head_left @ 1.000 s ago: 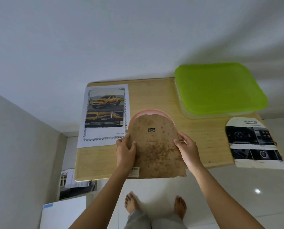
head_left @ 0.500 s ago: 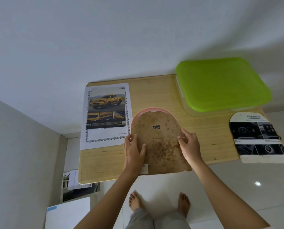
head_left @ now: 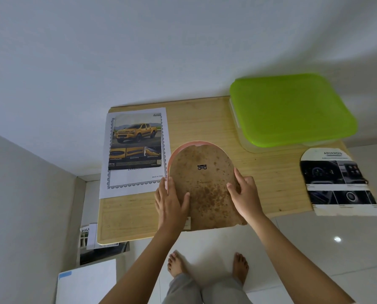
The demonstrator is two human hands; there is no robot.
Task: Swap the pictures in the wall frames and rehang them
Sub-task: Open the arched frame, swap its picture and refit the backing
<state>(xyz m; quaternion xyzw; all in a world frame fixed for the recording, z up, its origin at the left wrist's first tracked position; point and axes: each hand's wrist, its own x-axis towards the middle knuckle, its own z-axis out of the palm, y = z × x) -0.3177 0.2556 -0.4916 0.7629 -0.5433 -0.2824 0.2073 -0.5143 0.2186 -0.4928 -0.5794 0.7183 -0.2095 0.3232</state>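
A stained brown arched backing board (head_left: pixel 205 185) lies face down over a pink arched frame (head_left: pixel 172 156), whose rim shows along the top and left. It has a small metal hanger near its top. My left hand (head_left: pixel 172 202) grips the board's left edge, thumb on top. My right hand (head_left: pixel 243 194) holds its right edge. A yellow truck picture (head_left: pixel 137 141) on a white bordered sheet lies to the left on the wooden table (head_left: pixel 266 183). An arch-cut picture of a car interior (head_left: pixel 339 183) overhangs the table's right end.
A clear box with a green lid (head_left: pixel 290 108) stands at the table's back right, against the white wall. Papers and a white board (head_left: pixel 86 281) lie on the floor below the table's left end. My bare feet stand on the tiled floor.
The board and both hands have shifted slightly forward over the table, settling more squarely onto the pink frame. My grip on both edges is unchanged.
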